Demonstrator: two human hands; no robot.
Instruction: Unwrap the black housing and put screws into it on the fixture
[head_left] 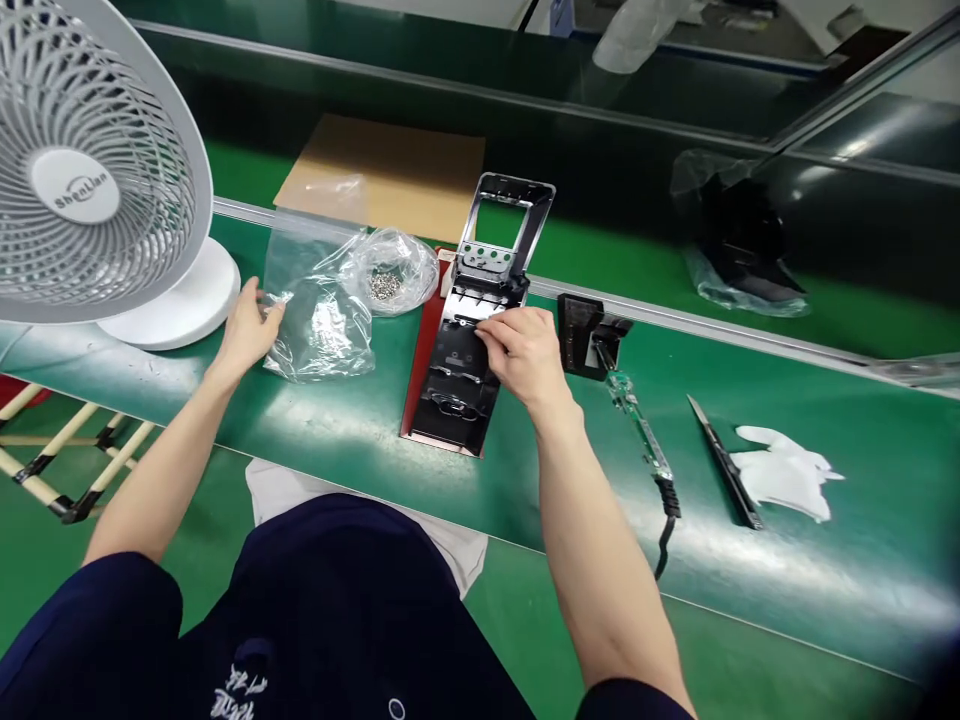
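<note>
Left arm stretched toward the left of the frame, left hand [246, 325] pinching the edge of a clear plastic bag [322, 300], right hand [525, 352] bent at the wrist, fingertips pressing a black frame [465, 360] lying mid-frame on the green worktop [825, 420], screwdriver [637, 430] just right.

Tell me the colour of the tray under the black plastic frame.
Dark red tray, seen in the head view beneath the black plastic frame.

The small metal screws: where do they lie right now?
In the head view, the screws lie inside a clear plastic bag, between the left hand and the black frame.
</note>
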